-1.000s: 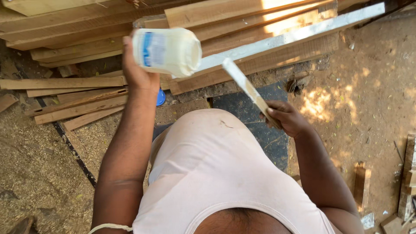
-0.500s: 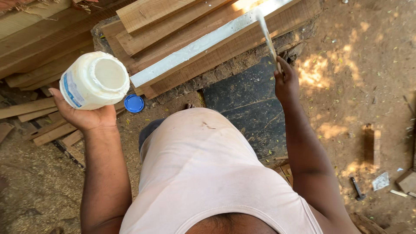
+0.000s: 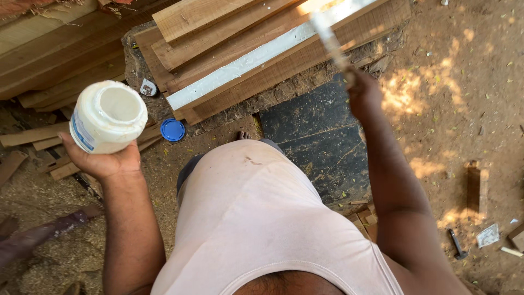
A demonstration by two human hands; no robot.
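Stick [image 3: 329, 37] swung onto white-coated plank [image 3: 256, 57] – jar [image 3: 108, 116] lower in left hand [image 3: 101, 158]

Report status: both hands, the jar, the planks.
Left hand holds open white jar. Right hand holds flat stick over white-coated plank. Blue lid on ground.

A lid [image 3: 172, 130] lies on the ground [image 3: 469, 98] left of the mat [image 3: 316, 136], before stacked planks [image 3: 245, 43].
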